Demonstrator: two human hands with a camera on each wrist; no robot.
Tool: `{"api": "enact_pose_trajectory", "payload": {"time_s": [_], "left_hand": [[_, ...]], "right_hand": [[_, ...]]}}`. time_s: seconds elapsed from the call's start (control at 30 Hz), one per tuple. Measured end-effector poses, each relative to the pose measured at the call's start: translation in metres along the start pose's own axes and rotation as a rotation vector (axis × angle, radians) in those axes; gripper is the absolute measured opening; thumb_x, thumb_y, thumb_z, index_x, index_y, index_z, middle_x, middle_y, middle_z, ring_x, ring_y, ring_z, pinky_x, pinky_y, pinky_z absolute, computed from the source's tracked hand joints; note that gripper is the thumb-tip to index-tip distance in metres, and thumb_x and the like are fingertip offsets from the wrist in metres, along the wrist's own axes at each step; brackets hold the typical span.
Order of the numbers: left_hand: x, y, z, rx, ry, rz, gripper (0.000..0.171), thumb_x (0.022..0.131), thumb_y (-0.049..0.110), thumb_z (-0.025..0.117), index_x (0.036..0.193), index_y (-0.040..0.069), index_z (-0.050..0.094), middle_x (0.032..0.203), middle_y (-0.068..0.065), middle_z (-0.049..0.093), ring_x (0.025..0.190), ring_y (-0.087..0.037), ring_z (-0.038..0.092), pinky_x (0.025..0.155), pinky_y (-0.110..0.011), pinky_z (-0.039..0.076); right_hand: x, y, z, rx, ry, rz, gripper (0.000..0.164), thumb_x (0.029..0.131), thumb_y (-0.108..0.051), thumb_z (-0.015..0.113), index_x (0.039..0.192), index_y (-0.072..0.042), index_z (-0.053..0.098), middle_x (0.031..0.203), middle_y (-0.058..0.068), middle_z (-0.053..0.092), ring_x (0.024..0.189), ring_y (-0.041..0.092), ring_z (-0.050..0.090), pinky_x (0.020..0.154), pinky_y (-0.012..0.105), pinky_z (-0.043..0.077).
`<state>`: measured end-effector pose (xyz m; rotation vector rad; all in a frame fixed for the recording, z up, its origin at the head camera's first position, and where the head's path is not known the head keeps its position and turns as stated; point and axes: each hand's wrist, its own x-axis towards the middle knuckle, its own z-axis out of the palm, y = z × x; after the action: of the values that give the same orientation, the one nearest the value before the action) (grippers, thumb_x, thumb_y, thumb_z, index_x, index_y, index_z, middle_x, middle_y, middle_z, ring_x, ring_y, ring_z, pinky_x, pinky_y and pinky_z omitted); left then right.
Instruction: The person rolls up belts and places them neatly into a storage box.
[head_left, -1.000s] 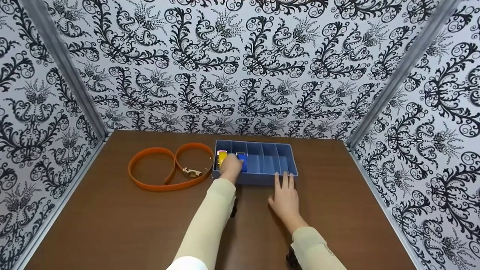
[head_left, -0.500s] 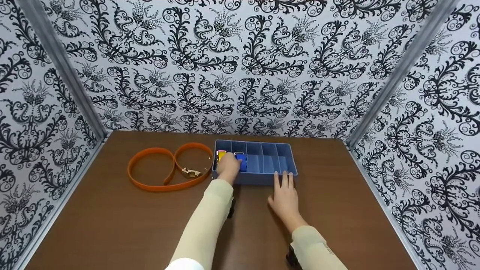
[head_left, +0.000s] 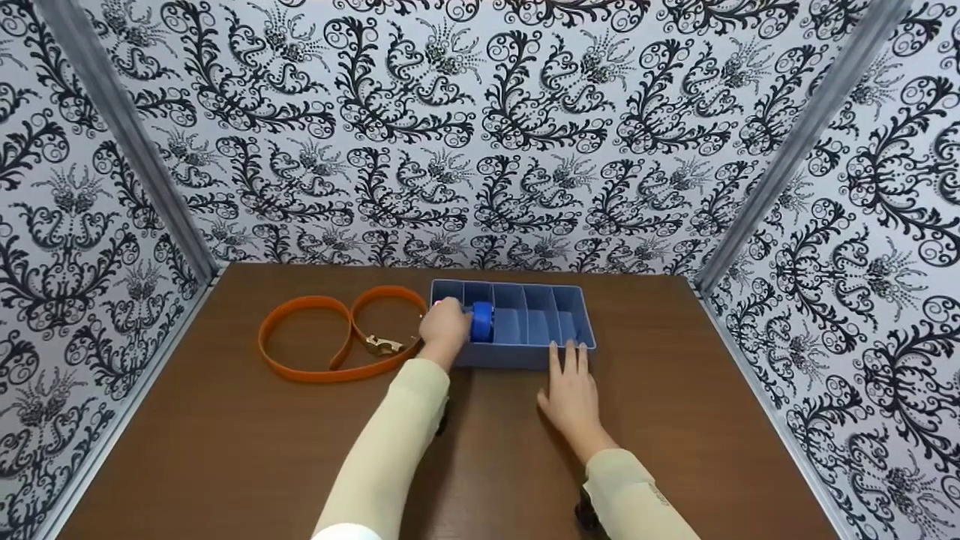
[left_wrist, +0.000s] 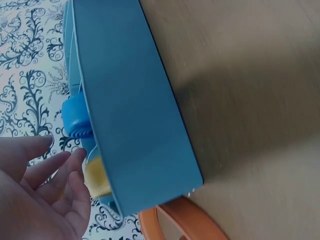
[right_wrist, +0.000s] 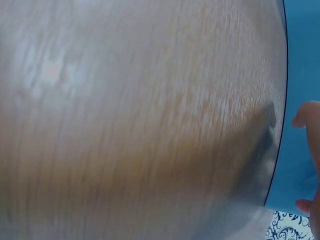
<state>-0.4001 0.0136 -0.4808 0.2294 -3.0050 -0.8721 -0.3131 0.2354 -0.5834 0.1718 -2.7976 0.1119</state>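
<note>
A blue divided box (head_left: 517,357) stands at the back of the table. In its second compartment from the left sits a rolled blue belt (head_left: 483,322), rising above the rim in the left wrist view. My left hand (head_left: 444,324) is over the leftmost compartment, thumb apart from loosely bent fingers, beside the blue roll; nothing shows between them. A rolled yellow belt (left_wrist: 96,177) lies by those fingers, mostly hidden in the head view. My right hand (head_left: 574,397) rests its straight fingertips on the box's front rim at the right.
Left of the box, an orange belt (head_left: 304,375) lies in two loops, its gold-coloured buckle (head_left: 384,345) near the box's left side. Patterned walls (head_left: 450,150) close off the back and sides of the brown table (head_left: 495,442). The three right compartments hold nothing visible.
My left hand has shifted left, from between the yellow and blue rolls to over the yellow one. The blue roll now looks turned, its buckle out of sight. The right hand stays put.
</note>
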Motion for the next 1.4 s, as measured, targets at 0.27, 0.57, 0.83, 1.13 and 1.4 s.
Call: {"api": "enact_pose_trajectory", "payload": {"time_s": [0.27, 0.57, 0.83, 1.13, 1.4], "left_hand": [[-0.008, -0.015, -0.014, -0.018, -0.006, 0.058, 0.02, 0.093, 0.033, 0.064, 0.087, 0.016, 0.072, 0.099, -0.007, 0.071, 0.088, -0.026, 0.066, 0.075, -0.046, 0.052], [-0.021, -0.047, -0.02, 0.008, 0.003, 0.118, 0.018, 0.09, 0.028, 0.065, 0.087, 0.013, 0.075, 0.086, -0.006, 0.069, 0.074, -0.025, 0.062, 0.067, -0.045, 0.049], [-0.034, -0.074, -0.033, -0.011, -0.008, 0.148, 0.018, 0.093, 0.028, 0.064, 0.1, 0.018, 0.077, 0.097, -0.003, 0.072, 0.084, -0.025, 0.067, 0.071, -0.047, 0.052], [-0.038, -0.114, -0.033, 0.038, 0.02, 0.155, 0.023, 0.093, 0.028, 0.062, 0.107, 0.016, 0.077, 0.103, -0.009, 0.072, 0.086, -0.031, 0.068, 0.073, -0.05, 0.052], [-0.037, -0.145, -0.029, 0.078, 0.066, 0.234, 0.023, 0.089, 0.02, 0.067, 0.109, 0.011, 0.073, 0.108, -0.014, 0.069, 0.095, -0.037, 0.064, 0.078, -0.053, 0.05]], "right_hand": [[0.001, 0.003, -0.005, -0.003, -0.053, 0.001, 0.09, 0.081, -0.037, 0.076, 0.151, -0.003, 0.031, 0.151, 0.028, 0.028, 0.139, 0.048, 0.02, 0.094, 0.054, 0.045], [-0.001, 0.002, -0.01, -0.011, -0.069, -0.01, 0.087, 0.085, -0.056, 0.065, 0.151, -0.007, 0.034, 0.151, 0.026, 0.032, 0.14, 0.045, 0.024, 0.106, 0.062, 0.027], [0.0, 0.0, -0.007, -0.03, -0.088, 0.027, 0.09, 0.086, -0.065, 0.057, 0.153, -0.011, 0.03, 0.153, 0.023, 0.03, 0.141, 0.042, 0.021, 0.106, 0.067, 0.017], [0.001, 0.0, -0.008, -0.035, -0.094, 0.018, 0.09, 0.086, -0.066, 0.056, 0.153, -0.011, 0.031, 0.152, 0.023, 0.03, 0.141, 0.042, 0.022, 0.106, 0.068, 0.017], [0.002, 0.005, -0.011, -0.005, -0.091, -0.007, 0.089, 0.085, -0.063, 0.061, 0.152, -0.01, 0.032, 0.151, 0.024, 0.031, 0.139, 0.044, 0.024, 0.105, 0.066, 0.023]]}}
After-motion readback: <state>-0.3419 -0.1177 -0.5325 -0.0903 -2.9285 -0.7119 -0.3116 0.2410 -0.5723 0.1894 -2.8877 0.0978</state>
